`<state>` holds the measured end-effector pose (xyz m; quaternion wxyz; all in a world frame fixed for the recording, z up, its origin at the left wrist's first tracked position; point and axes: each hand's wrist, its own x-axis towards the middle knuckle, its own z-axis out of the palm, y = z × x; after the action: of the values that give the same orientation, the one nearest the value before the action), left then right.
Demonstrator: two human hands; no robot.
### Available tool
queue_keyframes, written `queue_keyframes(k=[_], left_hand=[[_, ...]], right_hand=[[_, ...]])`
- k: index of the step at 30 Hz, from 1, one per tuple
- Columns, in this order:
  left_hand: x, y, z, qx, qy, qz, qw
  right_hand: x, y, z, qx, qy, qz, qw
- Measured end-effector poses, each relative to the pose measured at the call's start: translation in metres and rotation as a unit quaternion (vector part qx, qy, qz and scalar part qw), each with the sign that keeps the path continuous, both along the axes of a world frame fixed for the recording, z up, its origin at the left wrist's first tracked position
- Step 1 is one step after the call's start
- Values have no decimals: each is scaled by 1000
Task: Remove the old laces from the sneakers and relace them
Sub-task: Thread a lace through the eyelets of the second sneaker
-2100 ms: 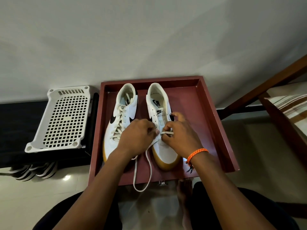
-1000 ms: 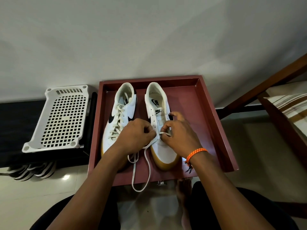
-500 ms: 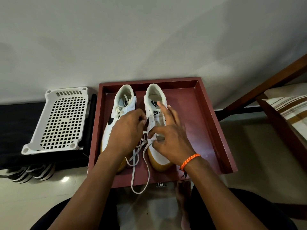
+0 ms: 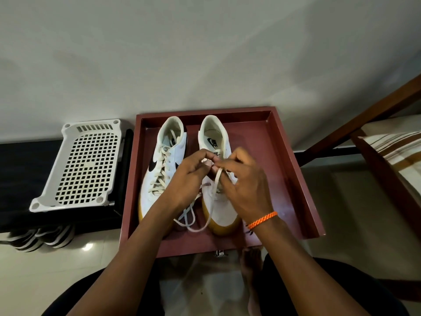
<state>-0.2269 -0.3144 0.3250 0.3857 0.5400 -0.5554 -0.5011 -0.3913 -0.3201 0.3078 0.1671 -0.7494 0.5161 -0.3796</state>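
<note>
Two white sneakers with gum soles stand side by side in a dark red tray (image 4: 293, 179). The left sneaker (image 4: 159, 169) is fully laced. The right sneaker (image 4: 218, 201) has a white lace (image 4: 205, 215) only through its lowest eyelets, and the lace's loose loops trail between the toes. My left hand (image 4: 191, 179) and my right hand (image 4: 246, 185) meet over the right sneaker's tongue. Both pinch the lace where their fingertips touch. An orange braided band sits on my right wrist.
A white perforated plastic rack (image 4: 84, 165) lies on a black surface left of the tray. Striped sandals (image 4: 38, 238) sit under it on the pale tiled floor. A wooden frame with a striped cushion (image 4: 394, 147) stands at the right. My bare foot (image 4: 250, 261) shows below the tray.
My hands rose from the lowest eyelets toward the sneaker's tongue, drawing the lace up. The loops that hung past the tray's front edge now lie between the toes.
</note>
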Motion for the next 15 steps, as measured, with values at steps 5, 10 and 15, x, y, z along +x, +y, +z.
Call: queue_keyframes(k=[5, 10, 15], left_hand=[[1, 3, 12, 47, 88, -1, 995], [11, -1, 17, 58, 199, 6, 978], [22, -3, 26, 55, 313, 36, 947]], right_hand=[[-14, -10, 7, 18, -208, -60, 976], [-24, -20, 15, 57, -410, -120, 902], [-40, -30, 17, 77, -538, -140, 827]])
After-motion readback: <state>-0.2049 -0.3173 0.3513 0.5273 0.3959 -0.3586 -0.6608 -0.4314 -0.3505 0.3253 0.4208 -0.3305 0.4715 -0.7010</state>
